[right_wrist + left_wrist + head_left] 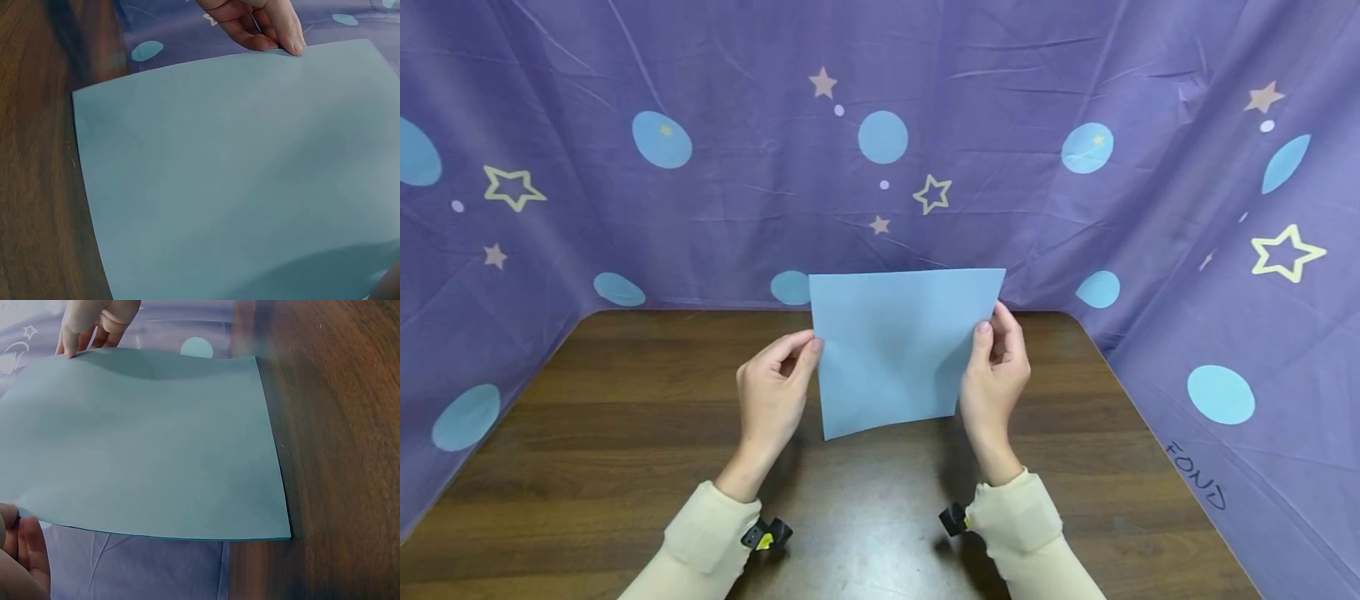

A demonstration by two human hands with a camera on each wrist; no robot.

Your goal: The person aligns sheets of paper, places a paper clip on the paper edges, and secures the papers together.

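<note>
Sleeves (703, 533) (1022, 521), blue sheet (895, 350) held between 2 hands (771, 396) (996, 383)

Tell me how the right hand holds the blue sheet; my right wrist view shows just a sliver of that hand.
Observer: The head view shows the right hand pinching the right edge of the blue sheet, thumb on the near face.
Operator: Two corners are outside my picture. Are fingers on them?
Observer: No, both right corners are free of fingers.
Operator: Any writing on the purple curtain?
Observer: Yes, dark lettering at the right reads FOND.
</note>
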